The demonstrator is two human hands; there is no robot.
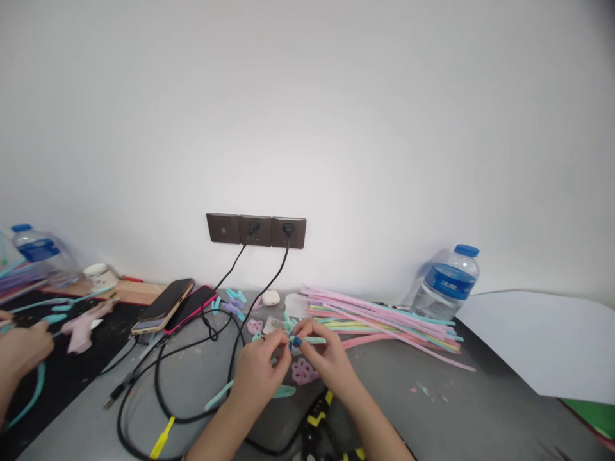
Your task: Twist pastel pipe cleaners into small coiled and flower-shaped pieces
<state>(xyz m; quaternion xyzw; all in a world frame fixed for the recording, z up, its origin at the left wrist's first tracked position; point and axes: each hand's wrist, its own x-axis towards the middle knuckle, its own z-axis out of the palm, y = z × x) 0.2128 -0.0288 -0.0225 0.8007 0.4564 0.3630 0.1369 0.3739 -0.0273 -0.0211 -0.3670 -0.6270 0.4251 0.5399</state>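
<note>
My left hand (259, 366) and my right hand (329, 353) meet above the grey table, both with fingertips pinched on a mint-green pipe cleaner (316, 340). A short end of it sticks out by my right fingers; the part between the fingertips is mostly hidden. Just below lies a pink pipe-cleaner flower (302, 371), with a smaller pink flower (254, 326) beyond my left hand. A mint leaf-shaped loop (284, 391) shows between my wrists. Under my right forearm lies a black-and-yellow tool (316, 419), partly covered.
Pastel pipe cleaners (384, 320) lie in a bundle behind right, near a water bottle (446, 282) and white paper (538, 339). Left are looping black cables (161, 378), two phones (166, 306), and a white earbud case (271, 298). Another person's hand (24, 349) works at far left.
</note>
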